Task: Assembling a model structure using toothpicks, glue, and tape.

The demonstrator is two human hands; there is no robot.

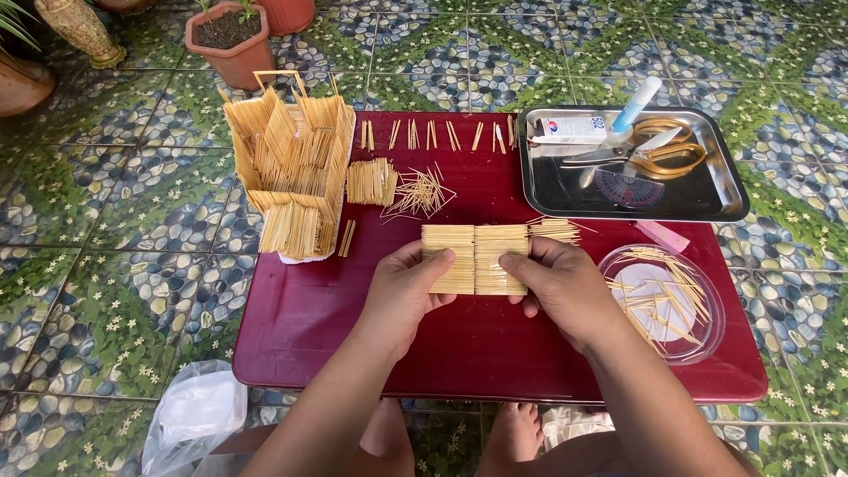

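Toothpick panels (474, 259) sit mid-table on the red tray table (300, 327), right of the toothpick house (291, 163), left hand (402, 287) pinching one slab, right hand (556, 283) clamping its neighbour, so press those edges flush and level, steady now, clear dish (707, 340) off right!

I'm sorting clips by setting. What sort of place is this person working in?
Probably a home patio or courtyard used as a craft spot: a low red table set on a pebble-patterned tiled floor, terracotta plant pots nearby, and both hands pressing toothpick panels together.
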